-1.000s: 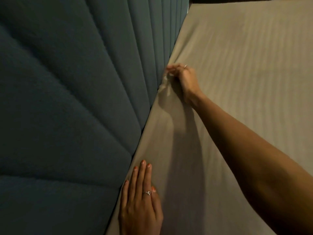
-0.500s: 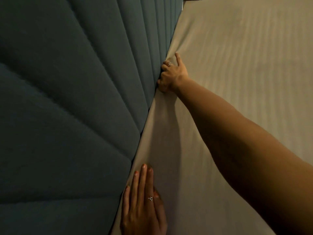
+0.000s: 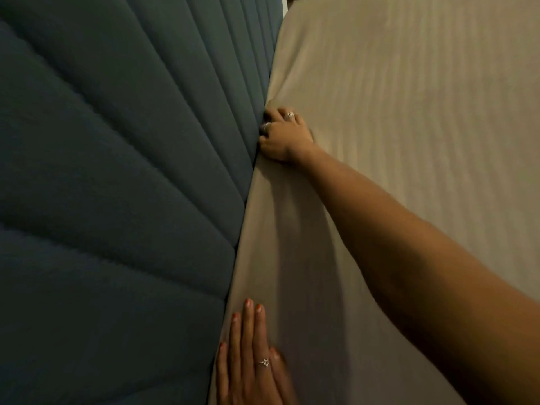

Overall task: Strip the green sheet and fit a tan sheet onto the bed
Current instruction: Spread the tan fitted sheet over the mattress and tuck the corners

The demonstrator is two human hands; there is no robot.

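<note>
Two hands on tan sheet (image 3: 409, 141), against teal headboard (image 3: 117, 171).
Right hand (image 3: 285, 135) mid-frame, fingers curled into the seam, gripping sheet; left hand (image 3: 252, 361) at bottom, flat, pressing.

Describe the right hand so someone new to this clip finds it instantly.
Follow the seam where the teal padded headboard meets the tan sheet. The right hand is the farther one, fingers curled into that seam, unlike the flat left hand.

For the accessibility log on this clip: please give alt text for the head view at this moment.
A person's right hand curls its fingers into the gap between a tan sheet and a padded teal headboard, apparently tucking the sheet's edge. The left hand lies flat on the sheet near the bottom of the frame, beside the headboard.
</note>
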